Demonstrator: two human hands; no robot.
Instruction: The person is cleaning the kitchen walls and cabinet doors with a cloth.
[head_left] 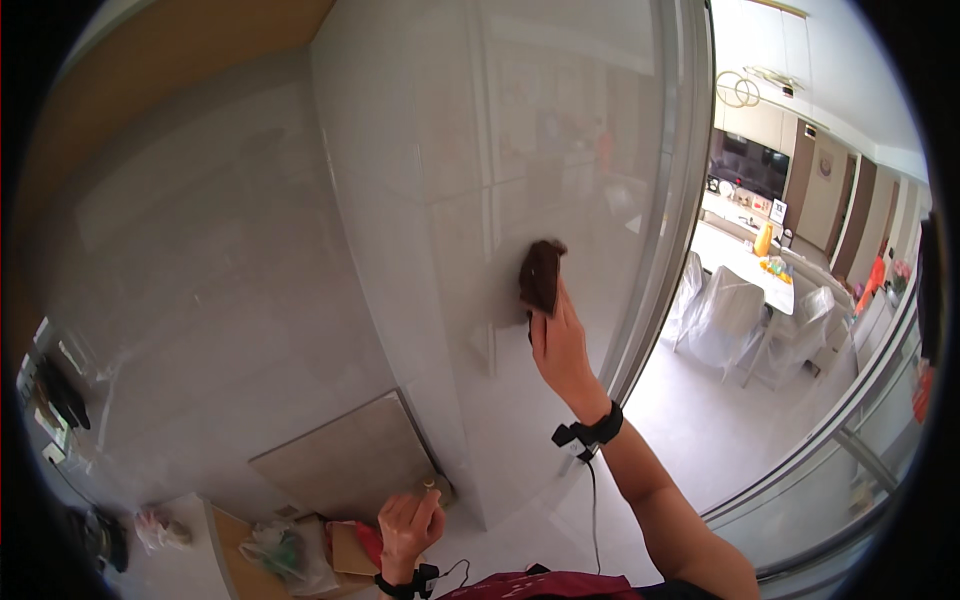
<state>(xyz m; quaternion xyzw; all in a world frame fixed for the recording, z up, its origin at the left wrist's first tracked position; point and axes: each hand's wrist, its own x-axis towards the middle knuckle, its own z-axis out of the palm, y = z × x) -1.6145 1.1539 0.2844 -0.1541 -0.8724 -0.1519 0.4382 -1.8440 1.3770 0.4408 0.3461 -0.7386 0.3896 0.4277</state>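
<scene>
My right hand presses a dark brown cloth against the glossy light-grey tiled wall. The fingers are partly hidden behind the cloth. Lower and to the left, my left hand is raised with its fingers curled in. A small yellowish thing shows just above those fingers; whether they hold it I cannot make out. Each wrist wears a black band with a cable.
To the right of the tiles runs a metal door frame. Beyond it are plastic-covered chairs and a white table. At lower left sits an open wooden cabinet with plastic bags. A square panel stands behind my left hand.
</scene>
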